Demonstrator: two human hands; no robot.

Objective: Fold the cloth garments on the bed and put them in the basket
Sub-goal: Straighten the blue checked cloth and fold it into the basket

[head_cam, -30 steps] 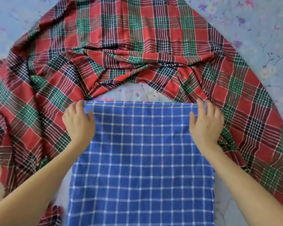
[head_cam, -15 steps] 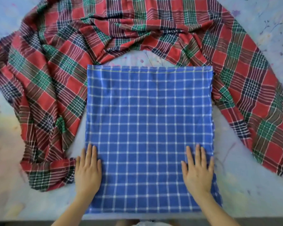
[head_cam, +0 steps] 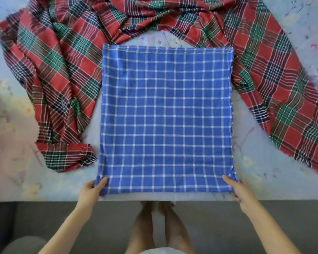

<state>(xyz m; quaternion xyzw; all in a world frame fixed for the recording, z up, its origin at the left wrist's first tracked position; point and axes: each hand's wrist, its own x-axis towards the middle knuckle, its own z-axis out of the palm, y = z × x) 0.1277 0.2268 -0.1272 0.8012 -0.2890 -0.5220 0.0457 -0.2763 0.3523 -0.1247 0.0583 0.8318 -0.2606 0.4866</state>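
Left hand (head_cam: 91, 189) pinches the near-left corner of the blue cloth (head_cam: 166, 118), thumb on top of the fabric, other fingers tucked under the edge. Right hand (head_cam: 236, 189) does the same at the near-right corner: thumb on top, fingers curled beneath, corner slightly lifted and bunched there. Both forearms come in from the bottom of the view, spread to the cloth's width. Blue cloth is a blue-and-white check, lying flat as a near-square on the bed (head_cam: 17, 125), its near edge right along the bed's near edge, far edge showing a stitched hem with a thin yellow line. Looks like more than one layer at the right side edge, count not readable. Red cloth (head_cam: 59, 70), a red/green/navy plaid, lies crumpled and unfolded, arcing around the blue cloth on the far, left and right sides; it touches or slightly overlaps the blue cloth's far corners and left edge, and a strip of bedsheet shows between them at the far middle. Its left end is bunched just beside the blue cloth's lower-left. Bedsheet is pale blue with a faint floral print. Below the bed edge: grey floor (head_cam: 44, 220), and the person's legs and bare feet (head_cam: 154, 215) standing close to the bed.
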